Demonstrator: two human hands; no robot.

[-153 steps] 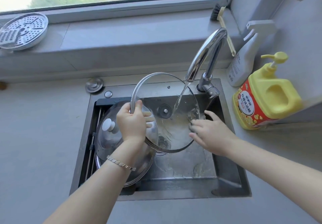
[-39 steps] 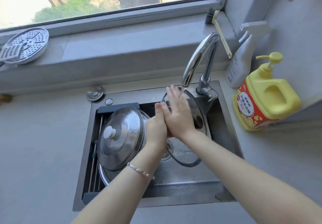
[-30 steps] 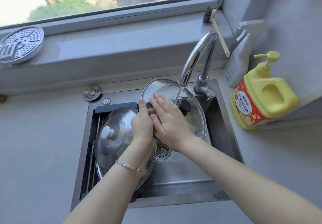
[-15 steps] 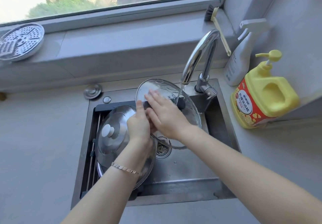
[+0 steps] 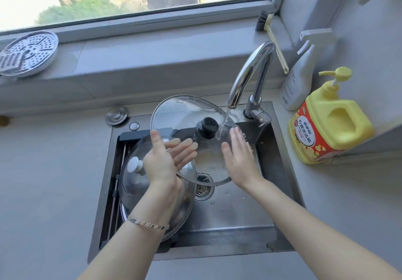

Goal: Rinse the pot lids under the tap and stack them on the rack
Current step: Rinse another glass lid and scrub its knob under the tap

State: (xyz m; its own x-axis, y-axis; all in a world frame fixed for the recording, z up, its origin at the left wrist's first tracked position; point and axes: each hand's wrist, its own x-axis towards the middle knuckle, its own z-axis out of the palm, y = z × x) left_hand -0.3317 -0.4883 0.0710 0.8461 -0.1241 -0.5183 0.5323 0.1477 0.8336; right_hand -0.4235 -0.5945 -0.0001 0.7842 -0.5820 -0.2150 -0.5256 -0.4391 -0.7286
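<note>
I hold a glass lid [image 5: 187, 116] tilted over the sink [image 5: 235, 214], its black knob [image 5: 207, 127] facing up toward me. My left hand [image 5: 162, 162] supports it at the near left rim: the thumb lies on top of the glass and the fingers [image 5: 185, 149] spread flat beneath, seen through the lid, so this grip is closed on the lid. My right hand [image 5: 238, 160] lies open and flat on the lid's right side, palm against the glass, gripping nothing. Water from the tap [image 5: 250, 72] falls on the lid just beside my right fingertips. Below my left hand, a steel lid [image 5: 139, 184] with a white knob [image 5: 134, 164] rests on the rack [image 5: 116, 192] at the sink's left. A yellow soap bottle [image 5: 330, 123] stands on the counter [image 5: 43, 170] to the right.
</note>
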